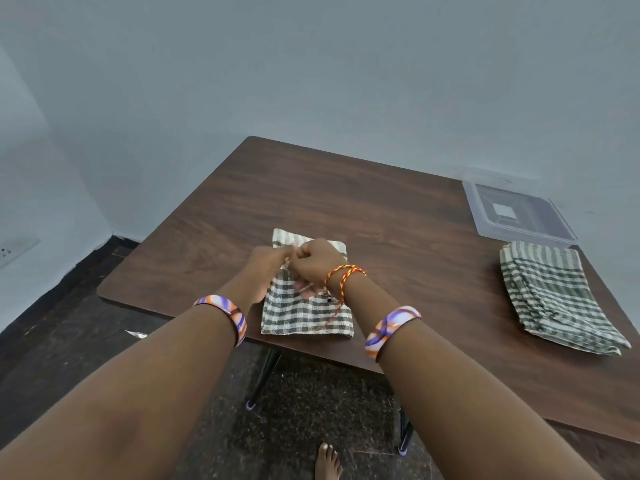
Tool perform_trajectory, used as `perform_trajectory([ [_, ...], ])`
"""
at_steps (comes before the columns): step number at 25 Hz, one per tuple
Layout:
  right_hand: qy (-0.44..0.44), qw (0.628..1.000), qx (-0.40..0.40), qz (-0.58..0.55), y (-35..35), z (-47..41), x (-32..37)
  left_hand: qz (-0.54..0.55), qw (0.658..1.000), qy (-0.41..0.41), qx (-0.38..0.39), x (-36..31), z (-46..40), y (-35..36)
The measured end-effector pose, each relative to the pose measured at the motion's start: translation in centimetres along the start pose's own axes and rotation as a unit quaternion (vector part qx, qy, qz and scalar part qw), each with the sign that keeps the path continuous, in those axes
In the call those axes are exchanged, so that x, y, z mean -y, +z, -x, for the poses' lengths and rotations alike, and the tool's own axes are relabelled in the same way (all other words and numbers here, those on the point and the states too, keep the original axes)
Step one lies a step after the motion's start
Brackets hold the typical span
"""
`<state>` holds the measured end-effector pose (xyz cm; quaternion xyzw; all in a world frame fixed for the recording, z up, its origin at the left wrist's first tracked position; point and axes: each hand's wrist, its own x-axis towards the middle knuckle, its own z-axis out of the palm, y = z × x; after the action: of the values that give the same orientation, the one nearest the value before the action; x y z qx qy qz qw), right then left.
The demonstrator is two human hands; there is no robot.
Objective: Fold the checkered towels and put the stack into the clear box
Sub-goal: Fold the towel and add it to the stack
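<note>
Centre frame, left hand and right hand both pinch the towel; light, floppy cloth, I'd say; best taken by corners

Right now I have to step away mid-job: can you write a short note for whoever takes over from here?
Left hand and right hand: both pinch the towel in front, partly folded, near the table's front edge.
Stack of towels: at the right side of the table, just in front of the clear box.
Box: at the far right corner; its inside is hard to read from here.
Done: several towels stacked.
Left: finish this fold, add it to the stack, move the stack into the box.
</note>
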<state>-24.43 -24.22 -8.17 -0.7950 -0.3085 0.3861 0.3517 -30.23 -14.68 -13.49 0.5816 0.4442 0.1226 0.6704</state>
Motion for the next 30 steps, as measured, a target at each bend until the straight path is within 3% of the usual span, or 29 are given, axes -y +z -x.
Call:
perform_trajectory([
  [4, -0.043, 0.985, -0.127, 0.109, -0.6, -1.3, -2.5, -0.090, 0.991, 0.088, -0.048, 0.6, -0.3, 0.1],
  [7, -0.064, 0.975, -0.167, 0.131, 0.3, -1.4, -3.5, -0.134, 0.974, 0.185, 0.000, 0.0, -0.4, 0.4],
  [9, -0.083, 0.958, -0.201, 0.188, 1.0, -1.5, -4.1, -0.126, 0.972, 0.194, 0.028, -0.1, -0.8, 0.8],
  [12, -0.096, 0.934, -0.240, 0.245, 1.4, -2.0, -5.0, -0.167, 0.968, 0.182, -0.049, 0.7, -1.2, 1.2],
  [15, -0.119, 0.932, -0.196, 0.280, 1.8, -2.9, -5.9, -0.202, 0.955, 0.174, -0.132, 1.3, -0.9, 1.4],
  [19, -0.091, 0.922, -0.114, 0.357, 2.1, -3.6, -7.9, -0.242, 0.941, 0.209, -0.113, 1.7, -0.9, 1.5],
  [24, -0.091, 0.910, -0.118, 0.386, 1.8, -3.8, -8.7, -0.266, 0.937, 0.200, -0.107, 1.8, -1.3, 0.9],
  [30, -0.083, 0.927, -0.159, 0.329, 1.5, -3.6, -9.3, -0.394, 0.872, 0.230, -0.175, 2.4, -0.3, 1.4],
])
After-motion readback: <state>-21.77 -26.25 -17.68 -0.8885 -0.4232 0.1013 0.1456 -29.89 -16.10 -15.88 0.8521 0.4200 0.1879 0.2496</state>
